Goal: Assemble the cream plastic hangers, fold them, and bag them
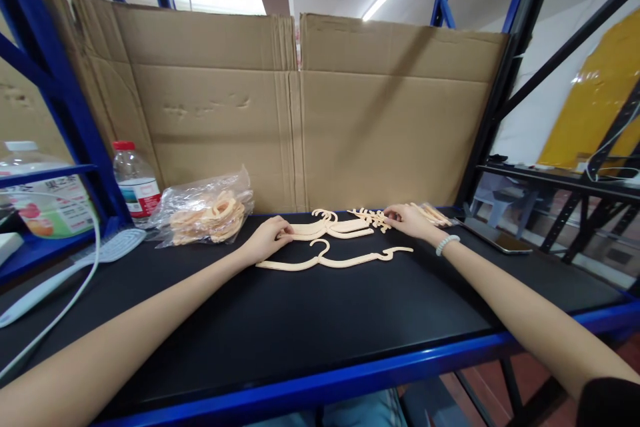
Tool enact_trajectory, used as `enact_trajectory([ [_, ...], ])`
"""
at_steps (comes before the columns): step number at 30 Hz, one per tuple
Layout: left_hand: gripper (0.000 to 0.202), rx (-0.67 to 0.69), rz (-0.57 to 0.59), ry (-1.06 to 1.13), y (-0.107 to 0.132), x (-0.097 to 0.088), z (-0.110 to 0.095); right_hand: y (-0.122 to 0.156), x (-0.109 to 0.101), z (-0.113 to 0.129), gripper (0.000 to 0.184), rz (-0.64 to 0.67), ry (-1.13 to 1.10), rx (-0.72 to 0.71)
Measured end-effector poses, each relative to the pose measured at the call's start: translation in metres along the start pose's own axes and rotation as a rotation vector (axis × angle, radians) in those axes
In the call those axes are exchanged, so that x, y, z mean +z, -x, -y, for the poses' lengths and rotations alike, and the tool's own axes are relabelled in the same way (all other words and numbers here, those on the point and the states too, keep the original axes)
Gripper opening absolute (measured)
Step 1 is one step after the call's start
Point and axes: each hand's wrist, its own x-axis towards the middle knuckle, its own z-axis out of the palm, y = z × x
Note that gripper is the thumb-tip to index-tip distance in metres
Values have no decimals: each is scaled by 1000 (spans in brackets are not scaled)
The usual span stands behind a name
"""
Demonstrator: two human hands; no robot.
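Observation:
A pile of cream plastic hangers (pixel 303 232) lies flat on the black tabletop, hooks pointing away from me. My left hand (pixel 270 239) is closed with its fingertips on the pile's left end. Nearer to me rests a single cream hanger (pixel 350 261), with a hooked piece at its right end. To the right of the pile is a cluster of small cream plastic pieces (pixel 369 217). My right hand (pixel 407 221) reaches to that cluster, fingers bent and pinched at its right edge; the fingertips partly hide what they hold.
At left are a clear bag of cream parts (pixel 207 219), a red-capped bottle (pixel 135 183), a grey hairbrush (pixel 75 270) and a white cable (pixel 83 293). More cream pieces (pixel 436 215) and a phone-like flat device (pixel 495 237) lie at right. Cardboard (pixel 225 113) walls the back.

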Motion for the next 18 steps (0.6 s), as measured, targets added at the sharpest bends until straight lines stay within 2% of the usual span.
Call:
enact_trajectory([
  [4, 9, -7, -55, 28, 0, -6, -8, -2, 8, 4, 33, -9, 102, -13],
  [11, 10, -90, -179, 196, 7, -17, -24, -2, 15, 10, 16, -47, 110, 72],
  [15, 13, -98, -212, 411, 12, -17, -31, -1, 13, 11, 12, -130, 43, 113],
  [18, 12, -102, -215, 552, 14, -17, -36, -1, 11, 9, 13, -243, -32, 169],
])
